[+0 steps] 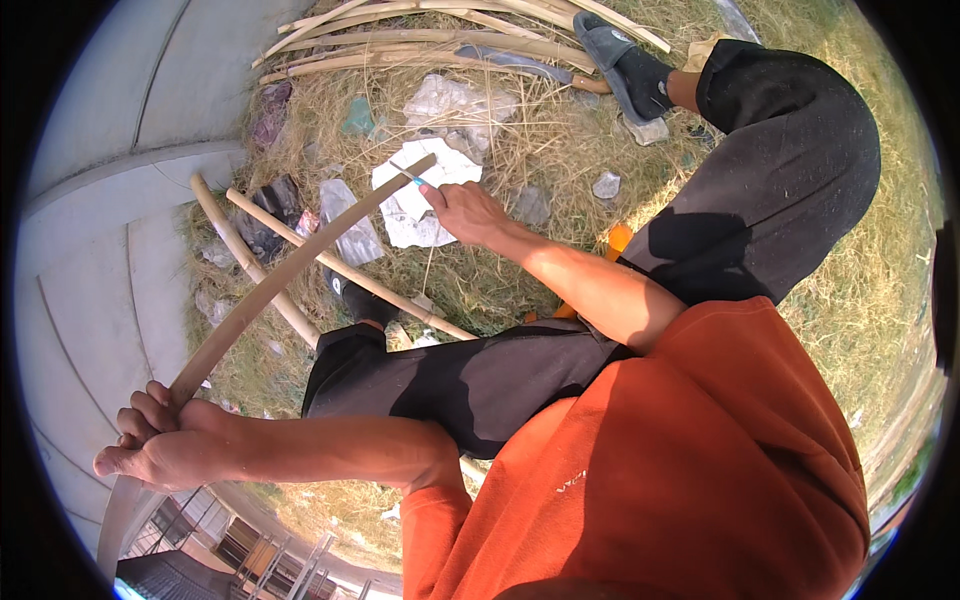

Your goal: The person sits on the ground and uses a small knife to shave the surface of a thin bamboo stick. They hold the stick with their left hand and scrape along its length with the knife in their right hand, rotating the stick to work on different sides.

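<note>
A long, flat bamboo strip (272,283) runs slantwise from the lower left to the upper middle. My left hand (160,440) is wrapped around its lower part. Close to its far end, my right hand (467,212) is closed on a small thin tool (418,181) with a blue part. The tool's slim pale tip lies across the strip; most of its body is hidden in my fingers, so its exact kind is unclear. Beneath that end lies a crumpled white sheet (420,228) on the dry grass.
Several bamboo strips (400,37) lie along the far side. A machete (515,64) with a wooden handle rests beside them, near my sandalled foot (630,75). Two bamboo poles (350,270) cross near my other foot. A pale wall (95,240) stands at the left.
</note>
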`<state>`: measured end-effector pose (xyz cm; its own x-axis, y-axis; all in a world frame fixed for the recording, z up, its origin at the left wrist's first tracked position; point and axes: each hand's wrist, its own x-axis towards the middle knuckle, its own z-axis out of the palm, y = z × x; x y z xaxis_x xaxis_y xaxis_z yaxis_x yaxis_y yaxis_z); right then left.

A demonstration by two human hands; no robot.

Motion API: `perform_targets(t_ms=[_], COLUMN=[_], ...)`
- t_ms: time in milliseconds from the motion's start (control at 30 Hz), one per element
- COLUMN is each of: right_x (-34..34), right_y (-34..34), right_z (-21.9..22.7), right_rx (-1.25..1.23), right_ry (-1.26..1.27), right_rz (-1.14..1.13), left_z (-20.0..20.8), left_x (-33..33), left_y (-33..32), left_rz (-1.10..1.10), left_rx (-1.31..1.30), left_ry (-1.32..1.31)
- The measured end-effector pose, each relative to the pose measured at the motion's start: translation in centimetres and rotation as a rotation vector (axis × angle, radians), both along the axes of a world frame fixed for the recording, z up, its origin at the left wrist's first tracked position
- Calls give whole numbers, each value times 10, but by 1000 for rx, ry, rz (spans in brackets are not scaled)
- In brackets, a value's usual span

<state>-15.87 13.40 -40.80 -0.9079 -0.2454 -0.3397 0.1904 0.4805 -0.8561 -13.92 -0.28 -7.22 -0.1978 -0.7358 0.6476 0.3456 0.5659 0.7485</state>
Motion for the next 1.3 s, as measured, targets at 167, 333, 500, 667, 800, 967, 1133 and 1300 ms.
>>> perform_targets(t_ms=[167, 333, 500, 667, 800, 967, 1133, 1300], right_x=[-10, -14, -22, -20, -24, -21, -12, -20], right_y=[6, 19, 8, 7, 16, 11, 9, 4], right_z=[-23, 3, -55, -8, -32, -20, -29, -20], right_rx=[90, 50, 179, 68, 45, -10, 25, 166], right_ry=[-226, -225, -267, -249, -248, -218, -152, -102], right_rz=[-45, 84, -75, 70, 67, 103, 87, 53], left_z=[-1, -5, 0, -3, 0, 0, 1, -2], left_x=[-1, 4, -6, 7, 9, 17, 26, 23], left_y=[0, -14, -1, -22, -32, -45, -57, -54], left_rz=[31, 56, 4, -127, -190, -329, -427, -360], left_rx=[7, 3, -6, -63, -4, 4, 75, 63], left_ry=[8, -3, 9, -40, -39, -46, -42, -24])
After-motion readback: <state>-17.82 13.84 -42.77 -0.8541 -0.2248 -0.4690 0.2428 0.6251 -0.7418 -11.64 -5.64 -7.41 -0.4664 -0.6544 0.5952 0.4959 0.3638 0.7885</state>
